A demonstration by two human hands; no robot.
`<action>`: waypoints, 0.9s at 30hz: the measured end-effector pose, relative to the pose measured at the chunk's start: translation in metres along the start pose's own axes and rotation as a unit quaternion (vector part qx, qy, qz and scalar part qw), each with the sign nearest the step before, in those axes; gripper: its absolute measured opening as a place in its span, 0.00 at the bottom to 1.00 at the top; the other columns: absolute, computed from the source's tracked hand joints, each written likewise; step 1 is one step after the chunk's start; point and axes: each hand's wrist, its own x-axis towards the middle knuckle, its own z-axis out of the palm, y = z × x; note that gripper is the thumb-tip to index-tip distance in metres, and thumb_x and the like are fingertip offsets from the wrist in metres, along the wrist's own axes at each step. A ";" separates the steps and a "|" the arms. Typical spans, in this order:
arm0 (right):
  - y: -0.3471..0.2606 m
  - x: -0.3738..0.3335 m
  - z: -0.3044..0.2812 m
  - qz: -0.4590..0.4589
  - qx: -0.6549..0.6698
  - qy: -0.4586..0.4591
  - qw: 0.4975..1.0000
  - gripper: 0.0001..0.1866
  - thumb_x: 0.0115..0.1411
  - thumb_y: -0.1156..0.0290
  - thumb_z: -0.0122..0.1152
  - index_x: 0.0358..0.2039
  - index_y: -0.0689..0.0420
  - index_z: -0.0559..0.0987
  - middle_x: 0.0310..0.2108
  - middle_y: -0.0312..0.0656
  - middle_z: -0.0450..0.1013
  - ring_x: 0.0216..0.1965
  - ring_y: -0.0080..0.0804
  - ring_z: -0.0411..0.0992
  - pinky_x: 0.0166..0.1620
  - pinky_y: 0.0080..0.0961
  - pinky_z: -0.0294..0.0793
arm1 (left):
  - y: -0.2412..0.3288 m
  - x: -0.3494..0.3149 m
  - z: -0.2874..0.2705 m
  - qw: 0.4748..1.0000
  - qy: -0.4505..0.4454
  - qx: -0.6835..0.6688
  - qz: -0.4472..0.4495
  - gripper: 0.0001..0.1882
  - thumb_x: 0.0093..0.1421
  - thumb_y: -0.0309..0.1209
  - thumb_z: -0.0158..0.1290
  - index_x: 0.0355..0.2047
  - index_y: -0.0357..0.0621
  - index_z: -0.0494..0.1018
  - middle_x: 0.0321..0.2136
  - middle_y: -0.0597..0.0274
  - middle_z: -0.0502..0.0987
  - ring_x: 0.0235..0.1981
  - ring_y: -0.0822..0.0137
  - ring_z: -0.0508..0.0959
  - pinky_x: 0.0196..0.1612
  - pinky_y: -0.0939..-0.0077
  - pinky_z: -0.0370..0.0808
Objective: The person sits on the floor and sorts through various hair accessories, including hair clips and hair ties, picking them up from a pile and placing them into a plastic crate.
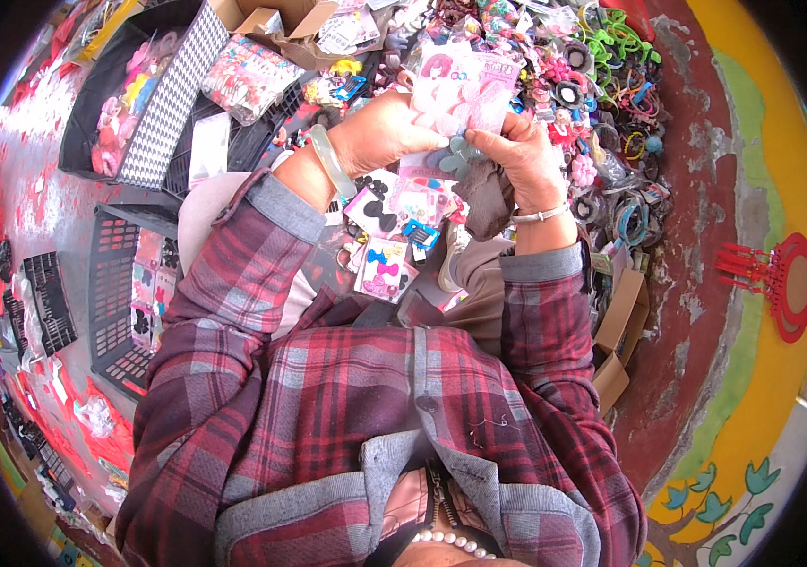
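Observation:
Up in front of me, both hands meet at pink cards [437, 104] printed with a cartoon figure and carrying pale pink hair ornaments. My left hand [389, 132], with a pale bangle at the wrist, pinches the lower left edge. My right hand [526, 165] is closed on the lower right corner, thumb in front. A grey-blue flower-shaped ornament [460, 158] shows between the thumbs. Beneath the right hand hangs a crumpled dark grey-brown piece [489, 200]; I cannot tell whether it is held. Carded hair clips [383, 269] lie below, around my lap.
A heap of hair ties and ornaments [569, 94] spreads beyond my hands and to the right. On the left stand a dark plastic basket [111, 293] and a houndstooth-sided box [169, 99]. A cardboard box [621, 317] sits right, near the painted wall [772, 283].

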 end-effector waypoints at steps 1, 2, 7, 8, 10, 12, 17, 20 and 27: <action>0.003 0.001 -0.002 -0.007 -0.002 -0.006 1.000 0.13 0.48 0.77 0.62 0.36 0.64 0.76 0.32 0.37 0.74 0.32 0.21 0.71 0.38 0.18 0.69 | 0.000 -0.001 0.001 1.000 0.003 -0.001 -0.003 0.19 0.52 0.25 0.51 0.46 0.36 0.67 0.38 0.66 0.72 0.38 0.75 0.70 0.43 0.79 0.67; 0.006 0.002 -0.003 -0.014 -0.005 -0.013 1.000 0.13 0.48 0.76 0.62 0.36 0.64 0.76 0.32 0.37 0.74 0.32 0.21 0.71 0.38 0.18 0.70 | 0.000 -0.002 0.002 1.000 0.007 -0.002 -0.006 0.19 0.52 0.25 0.51 0.46 0.36 0.67 0.38 0.66 0.72 0.38 0.75 0.70 0.43 0.79 0.67; 0.004 0.000 0.000 0.008 0.004 -0.011 1.000 0.14 0.48 0.75 0.63 0.37 0.64 0.76 0.32 0.36 0.74 0.31 0.20 0.71 0.37 0.18 0.70 | 0.003 -0.002 0.002 0.999 -0.001 0.049 0.014 0.17 0.53 0.27 0.51 0.44 0.36 0.70 0.35 0.66 0.74 0.37 0.75 0.71 0.42 0.79 0.68; 0.003 0.000 0.001 0.015 0.012 -0.011 1.000 0.14 0.48 0.75 0.63 0.37 0.64 0.76 0.32 0.36 0.74 0.31 0.19 0.70 0.37 0.18 0.70 | 0.004 -0.003 0.001 0.998 0.000 0.063 0.020 0.16 0.53 0.27 0.51 0.43 0.36 0.70 0.34 0.66 0.74 0.36 0.75 0.71 0.41 0.79 0.68; 0.003 0.001 0.002 0.024 0.001 -0.006 1.000 0.14 0.48 0.74 0.64 0.37 0.63 0.76 0.31 0.35 0.74 0.31 0.19 0.70 0.36 0.18 0.70 | 0.009 -0.001 0.001 0.995 0.000 0.088 0.036 0.15 0.54 0.28 0.51 0.42 0.36 0.70 0.35 0.65 0.74 0.36 0.75 0.72 0.41 0.78 0.68; 0.003 0.001 0.003 0.023 -0.012 -0.009 1.000 0.15 0.48 0.73 0.65 0.37 0.63 0.76 0.31 0.35 0.74 0.30 0.19 0.70 0.35 0.17 0.70 | 0.008 0.000 -0.001 0.993 0.014 0.112 0.041 0.14 0.55 0.28 0.50 0.42 0.36 0.71 0.35 0.64 0.75 0.37 0.74 0.72 0.41 0.78 0.68; 0.000 0.000 0.016 -0.015 -0.132 0.030 0.991 0.15 0.47 0.72 0.67 0.35 0.64 0.76 0.30 0.37 0.74 0.29 0.19 0.70 0.32 0.18 0.71 | -0.003 0.002 -0.003 0.979 0.070 0.187 0.041 0.15 0.55 0.30 0.51 0.42 0.36 0.71 0.36 0.64 0.75 0.37 0.74 0.72 0.42 0.77 0.69; 0.017 0.007 0.009 -0.015 -0.117 0.051 0.992 0.15 0.46 0.73 0.66 0.35 0.64 0.76 0.30 0.37 0.74 0.30 0.19 0.71 0.32 0.18 0.71 | -0.005 0.004 -0.003 0.972 0.071 0.219 0.050 0.15 0.55 0.30 0.51 0.42 0.35 0.70 0.36 0.63 0.75 0.37 0.75 0.72 0.42 0.78 0.69; 0.011 0.003 0.012 -0.001 -0.094 0.052 0.994 0.13 0.48 0.76 0.60 0.36 0.64 0.77 0.32 0.35 0.75 0.31 0.16 0.70 0.36 0.14 0.69 | 0.002 0.002 0.000 0.993 0.031 0.111 -0.038 0.18 0.51 0.28 0.55 0.43 0.35 0.70 0.37 0.62 0.75 0.37 0.74 0.72 0.43 0.77 0.68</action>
